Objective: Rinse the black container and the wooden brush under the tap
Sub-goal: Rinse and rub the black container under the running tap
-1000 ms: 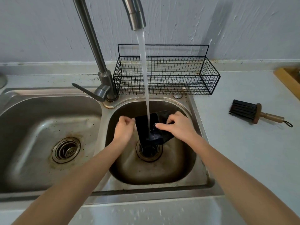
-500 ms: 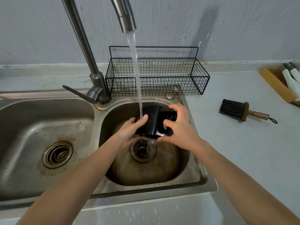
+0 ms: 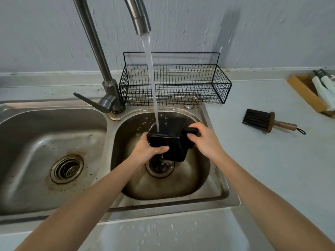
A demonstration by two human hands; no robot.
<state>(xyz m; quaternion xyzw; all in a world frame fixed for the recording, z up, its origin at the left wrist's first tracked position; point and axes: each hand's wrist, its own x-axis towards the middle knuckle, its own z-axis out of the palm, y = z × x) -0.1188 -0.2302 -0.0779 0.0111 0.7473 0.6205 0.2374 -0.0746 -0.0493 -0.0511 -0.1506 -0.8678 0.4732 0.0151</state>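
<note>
The black container [image 3: 174, 140] is held over the drain of the right sink basin [image 3: 203, 171], mouth up, with the stream of water from the tap [image 3: 140, 17] falling into it. My left hand [image 3: 146, 151] grips its near left corner, thumb across the front wall. My right hand [image 3: 204, 140] grips its handle on the right side. The wooden brush [image 3: 270, 122], with black bristles and a cord loop, lies on the counter to the right of the sink, apart from both hands.
A black wire basket [image 3: 181, 86] stands behind the right basin. The left basin [image 3: 45, 142] lies to the left, with the tap lever [image 3: 90, 102] between them. A wooden tray [image 3: 306, 95] with white items sits at the far right of the counter [image 3: 272, 169].
The container has been turned from tilted to mouth-up under the stream. My left hand moved to its near corner and my right hand to the handle.
</note>
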